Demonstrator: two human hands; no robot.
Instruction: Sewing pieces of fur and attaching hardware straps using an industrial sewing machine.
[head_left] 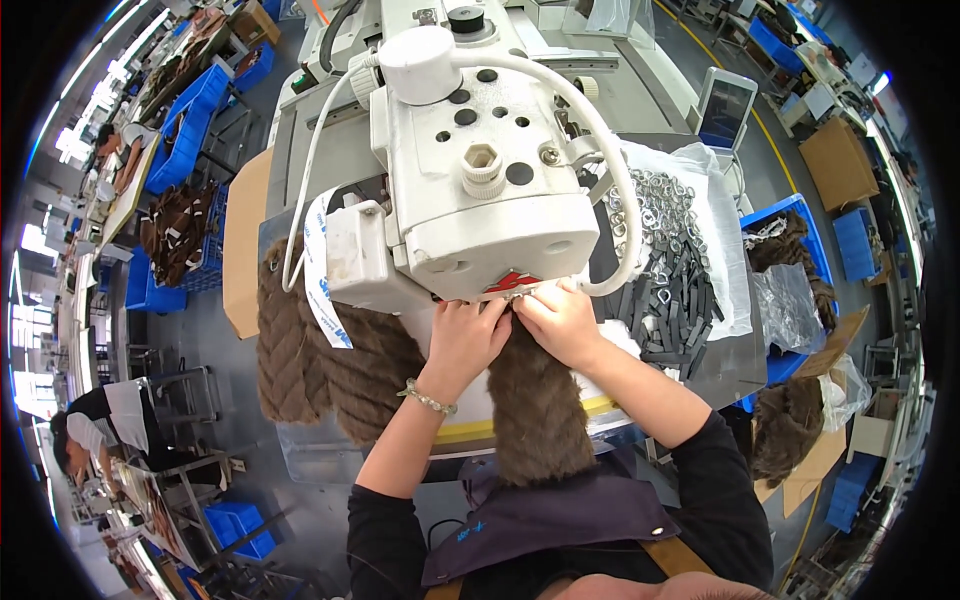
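Note:
A long brown fur piece (537,415) hangs from the front of the white sewing machine (500,235) down toward my lap. My left hand (465,338) and my right hand (560,322) pinch its upper end from either side, just beneath the machine head. The fingertips nearly meet there, and the needle area is hidden behind the head. On my left wrist is a beaded bracelet (430,400). More brown fur pieces (335,365), with a chevron pattern, lie on the table left of my left hand.
Metal rings (655,205) and dark strap pieces (665,310) lie on the right of the table. A small screen (725,108) stands behind them. White cable loops around the machine head. Blue bins (790,215) with fur flank the table; other people work at the left.

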